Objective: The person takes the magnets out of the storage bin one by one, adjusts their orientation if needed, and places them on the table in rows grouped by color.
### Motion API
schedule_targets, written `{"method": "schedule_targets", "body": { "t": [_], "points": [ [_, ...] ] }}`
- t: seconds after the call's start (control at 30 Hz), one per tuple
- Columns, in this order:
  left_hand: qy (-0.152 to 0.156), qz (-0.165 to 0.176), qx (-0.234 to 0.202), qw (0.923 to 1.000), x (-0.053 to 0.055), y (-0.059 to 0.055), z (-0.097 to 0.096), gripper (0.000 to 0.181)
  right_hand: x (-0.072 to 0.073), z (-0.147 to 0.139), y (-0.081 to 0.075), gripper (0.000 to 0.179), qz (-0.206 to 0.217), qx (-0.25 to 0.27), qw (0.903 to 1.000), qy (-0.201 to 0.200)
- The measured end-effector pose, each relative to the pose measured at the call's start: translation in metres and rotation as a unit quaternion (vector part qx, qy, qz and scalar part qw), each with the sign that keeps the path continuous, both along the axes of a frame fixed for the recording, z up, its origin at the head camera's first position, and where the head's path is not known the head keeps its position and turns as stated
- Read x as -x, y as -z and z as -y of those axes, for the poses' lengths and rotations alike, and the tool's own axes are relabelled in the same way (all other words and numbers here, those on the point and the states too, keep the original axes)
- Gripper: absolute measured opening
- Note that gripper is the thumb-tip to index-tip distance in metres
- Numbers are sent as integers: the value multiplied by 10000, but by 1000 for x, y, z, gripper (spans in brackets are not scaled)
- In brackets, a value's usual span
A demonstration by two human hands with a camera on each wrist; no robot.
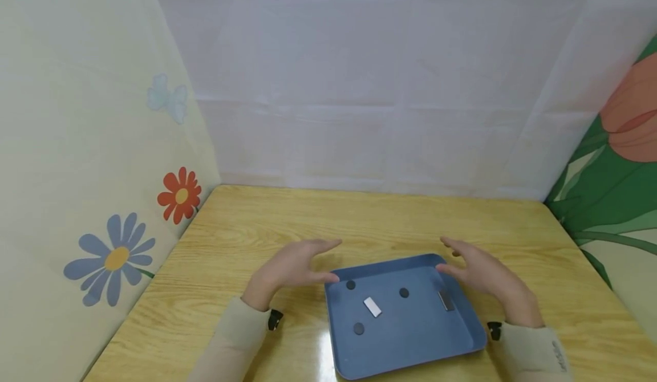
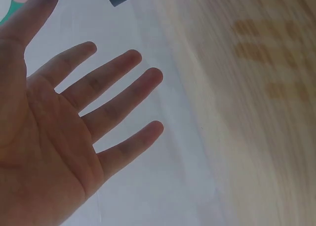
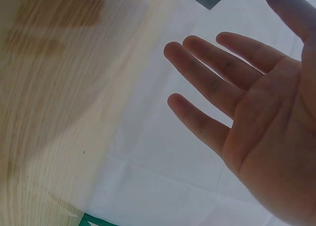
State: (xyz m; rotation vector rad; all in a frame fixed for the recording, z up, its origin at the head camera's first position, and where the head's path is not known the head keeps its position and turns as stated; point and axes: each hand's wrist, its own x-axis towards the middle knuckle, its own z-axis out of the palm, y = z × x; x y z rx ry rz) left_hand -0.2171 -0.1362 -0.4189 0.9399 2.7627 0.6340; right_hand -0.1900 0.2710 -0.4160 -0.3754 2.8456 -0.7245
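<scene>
Left grip and right grip wide, holding nothing | flanking blue tray on desk | for handling it, I'd judge: level, matched pressure, lest dark discs slide.

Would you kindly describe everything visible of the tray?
The tray is blue, shallow, roughly rectangular, with rounded corners and raised walls, perhaps plastic. It lies flat, slightly turned, on the table. It holds three dark discs, a white bar and a dark bar. The left hand and right hand flank it; whether they touch it is unclear.
</scene>
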Motion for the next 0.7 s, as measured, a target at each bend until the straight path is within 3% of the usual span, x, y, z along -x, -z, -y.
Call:
{"method": "schedule_targets", "body": {
  "t": [0.37, 0.7],
  "points": [
    [126, 527, 33, 9985, -3, 3, -2, 74, 0, 1, 3, 71, 138, 1, 9999, -29],
    [339, 806, -77, 9961, -2, 2, -3, 63, 0, 1, 0, 69, 408, 64, 9990, -193]
  ]
}}
